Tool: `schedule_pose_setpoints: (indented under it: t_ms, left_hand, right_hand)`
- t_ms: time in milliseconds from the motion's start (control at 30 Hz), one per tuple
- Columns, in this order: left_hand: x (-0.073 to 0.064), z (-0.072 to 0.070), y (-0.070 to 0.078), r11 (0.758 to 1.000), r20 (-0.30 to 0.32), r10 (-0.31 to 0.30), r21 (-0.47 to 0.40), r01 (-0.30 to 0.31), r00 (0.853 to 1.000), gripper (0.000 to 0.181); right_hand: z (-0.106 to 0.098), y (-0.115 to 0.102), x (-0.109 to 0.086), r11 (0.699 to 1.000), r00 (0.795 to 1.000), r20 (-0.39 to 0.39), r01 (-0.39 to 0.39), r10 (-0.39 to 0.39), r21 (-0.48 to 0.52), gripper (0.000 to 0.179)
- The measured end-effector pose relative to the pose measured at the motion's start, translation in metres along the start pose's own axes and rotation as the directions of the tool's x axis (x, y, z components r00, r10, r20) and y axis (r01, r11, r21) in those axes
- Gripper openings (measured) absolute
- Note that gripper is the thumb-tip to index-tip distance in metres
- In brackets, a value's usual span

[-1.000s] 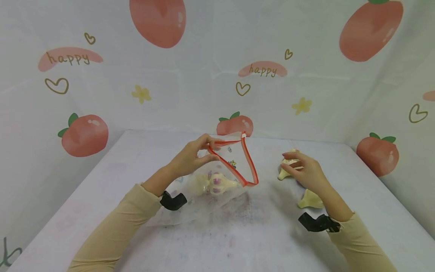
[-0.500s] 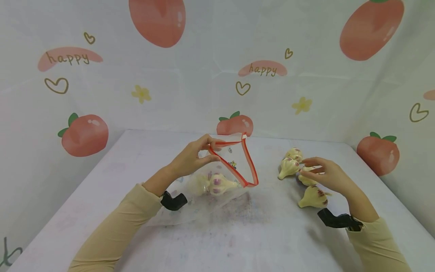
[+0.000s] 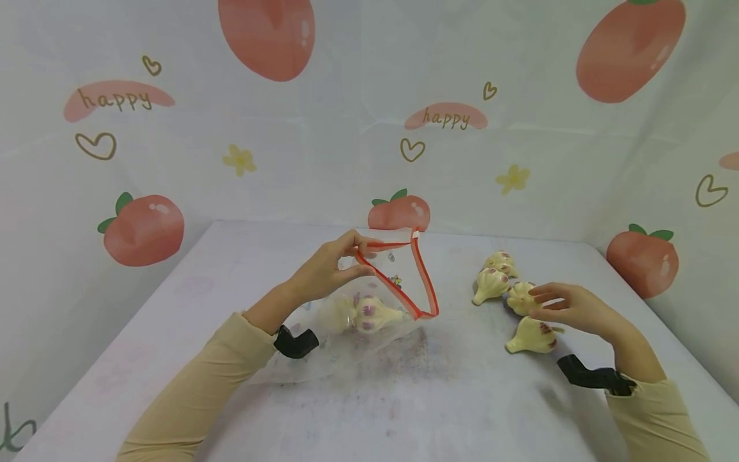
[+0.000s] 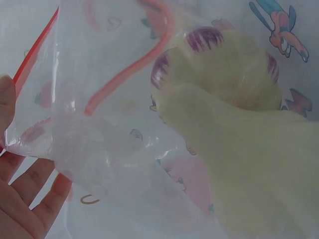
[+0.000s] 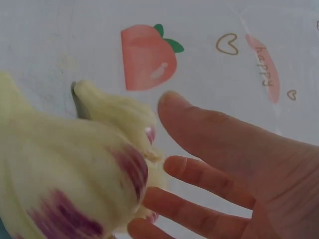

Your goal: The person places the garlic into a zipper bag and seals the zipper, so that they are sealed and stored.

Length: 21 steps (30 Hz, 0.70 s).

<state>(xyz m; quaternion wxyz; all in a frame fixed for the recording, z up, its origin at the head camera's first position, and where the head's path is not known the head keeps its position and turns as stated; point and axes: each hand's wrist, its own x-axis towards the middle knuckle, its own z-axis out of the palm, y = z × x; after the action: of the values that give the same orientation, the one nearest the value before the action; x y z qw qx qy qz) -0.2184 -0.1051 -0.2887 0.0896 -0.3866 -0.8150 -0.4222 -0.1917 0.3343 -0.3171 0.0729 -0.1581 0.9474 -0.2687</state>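
My left hand [image 3: 333,264] pinches the rim of a clear zip bag [image 3: 426,277] with a red edge, its mouth held apart toward the right. Inside the bag lies a garlic bulb [image 3: 372,314] with purple streaks, and another pale bulb [image 4: 259,164] shows blurred through the plastic in the left wrist view. My right hand [image 3: 583,311] has nothing in its grasp; its loosely bent fingers are beside a garlic bulb [image 3: 521,298] on the table. A nearer garlic bulb [image 3: 532,335] lies just below that hand and looms large in the right wrist view.
Two more garlic bulbs, one in front [image 3: 491,284] and one behind [image 3: 501,263], lie at the far end of the right-hand group. A white table [image 3: 369,417] carries everything. Behind it hangs a white backdrop [image 3: 323,173] printed with fruit, hearts and "happy".
My right hand has moved right and toward me, away from the far bulbs to the nearer ones, which it uncovered in passing. The left hand and bag have stayed almost still.
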Motion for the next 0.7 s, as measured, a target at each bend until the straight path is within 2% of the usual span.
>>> schedule_pose_setpoints:
  t_ms: [333, 500, 700]
  left_hand:
    - [0.000, 0.001, 0.001, 1.000, 0.001, -0.011, 0.005, 0.011, 1.000, 0.028]
    - [0.000, 0.001, 0.000, 1.000, 0.003, -0.009, -0.001, 0.009, 1.000, 0.028]
    - [0.000, 0.000, 0.000, 1.000, 0.002, -0.005, -0.007, 0.005, 1.000, 0.028]
  right_hand:
    - [0.000, 0.009, -0.003, 0.999, 0.986, 0.166, 0.011, -0.017, 0.040, 0.052]
    - [0.002, 0.012, -0.004, 0.999, 0.977, 0.211, 0.021, -0.030, 0.048, 0.053]
    - [0.004, 0.013, -0.004, 0.998, 0.973, 0.226, 0.030, -0.043, 0.058, 0.051]
